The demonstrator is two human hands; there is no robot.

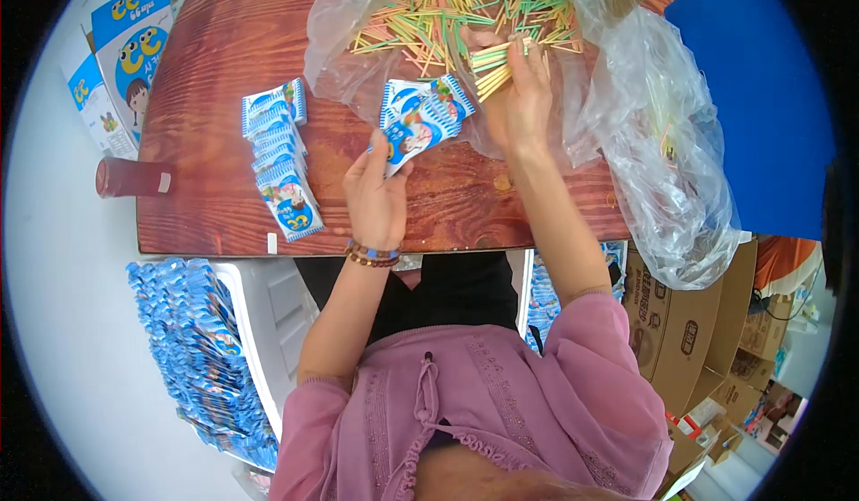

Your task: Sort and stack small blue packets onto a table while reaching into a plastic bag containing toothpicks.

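Note:
My left hand (376,199) is closed on the lower edge of a blue-and-white sachet (419,136). Another sachet or two of the same kind lie under or against it, and I cannot tell whether the hand holds those as well. To the right, my right hand (522,107) grips a small bundle of thin pastel sticks (494,67), yellow and green ones among them. Just beyond it a heap of pink, yellow and green sticks (474,4) is spread on clear plastic sheeting (331,54). Left of my left hand, several filled sachets (283,157) overlap in a row on the wooden table (206,72).
A reddish jar (134,178) shows at the table's left edge, near printed cartons (130,54). Crumpled plastic (676,161) hangs over the right edge beside a blue panel (761,98). Many sachets (192,349) fill a space by a white box (259,340); cardboard boxes (680,313) stand lower right.

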